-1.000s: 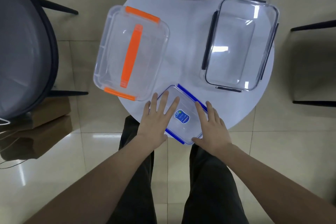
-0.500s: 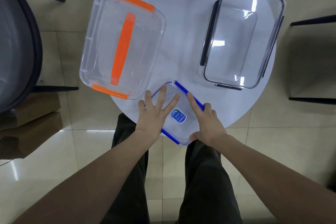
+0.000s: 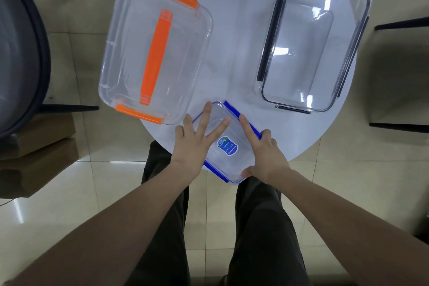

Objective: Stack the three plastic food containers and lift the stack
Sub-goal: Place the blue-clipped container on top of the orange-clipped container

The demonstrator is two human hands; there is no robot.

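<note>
Three clear containers lie on a round white table [image 3: 234,37]. The small one with blue clips [image 3: 228,146] sits at the near edge, partly overhanging it. My left hand [image 3: 195,144] lies flat on its lid, fingers spread. My right hand [image 3: 262,153] grips its right side, index finger along the blue clip and thumb at the near corner. The big container with orange clips and an orange handle [image 3: 155,51] is at the left, hanging over the table's rim. The container with dark clips [image 3: 311,44] is at the right.
A dark round chair [image 3: 21,53] stands at the left, with brown cardboard boxes [image 3: 39,146] beside it on the tiled floor. Dark chair legs [image 3: 401,72] show at the right. My legs in dark trousers are under the table's near edge.
My right hand has curled from lying flat beside the small container to gripping its right edge. My left hand stays flat on the lid. The view has tilted slightly.
</note>
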